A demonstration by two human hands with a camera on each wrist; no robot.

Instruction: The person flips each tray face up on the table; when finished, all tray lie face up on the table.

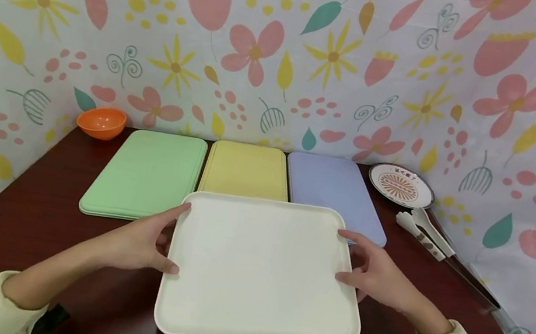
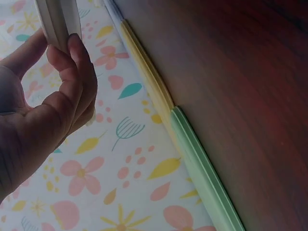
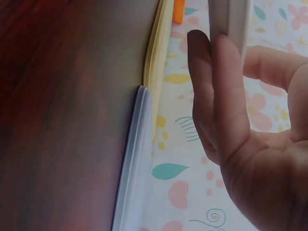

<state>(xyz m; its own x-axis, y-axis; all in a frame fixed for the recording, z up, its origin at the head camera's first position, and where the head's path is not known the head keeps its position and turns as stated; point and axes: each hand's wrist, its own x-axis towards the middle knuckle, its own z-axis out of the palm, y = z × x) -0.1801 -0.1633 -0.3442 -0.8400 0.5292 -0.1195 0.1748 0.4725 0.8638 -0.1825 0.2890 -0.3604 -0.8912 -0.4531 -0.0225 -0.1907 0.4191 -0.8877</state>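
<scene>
A white rectangular tray [image 1: 261, 272] is held level above the dark table, one hand at each short side. My left hand [image 1: 141, 240] grips its left edge, thumb over the rim and fingers beneath, as the left wrist view also shows with the tray's edge [image 2: 55, 24] pinched. On the opposite edge my right hand [image 1: 378, 274] has the same grip; in the right wrist view its fingers [image 3: 228, 91] lie under the tray. Behind stand a green tray [image 1: 150, 171], a yellow tray [image 1: 246, 170] and a lavender tray [image 1: 333, 190], side by side; the white tray overlaps the latter two.
At the back left sits an orange bowl [image 1: 101, 122]. Toward the back right, a patterned plate [image 1: 401, 186] leans near the cloth wall, with white-tipped tongs [image 1: 445, 250] in front of it. Flower-printed cloth [image 1: 283, 75] bounds the dark table [image 1: 106, 305] at the back and sides.
</scene>
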